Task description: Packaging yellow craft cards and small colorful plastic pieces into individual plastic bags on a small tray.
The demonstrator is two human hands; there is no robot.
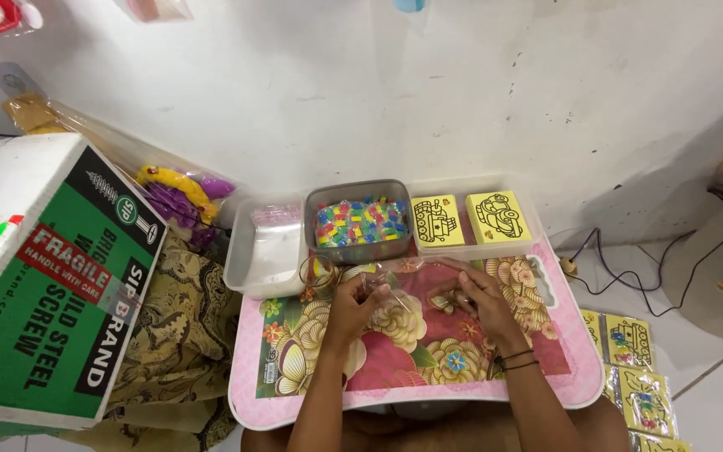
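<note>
Head view shows both hands over the flowery pink bench (294, 402). Left hand (351, 303) and right hand (472, 295) pinch a small clear plastic bag (391, 289) between them. It looks light, floppy and slippery; the edges seem best to hold.

Two bare forearms come up from the bottom centre of the frame, with no sleeves showing on either. The left hand (351, 303) wears nothing: no ring, watch or band can be seen. The right hand (472, 297) has two thin dark bands around its wrist, lying close together just below the hand. Fingernails are too small to make out.
</note>
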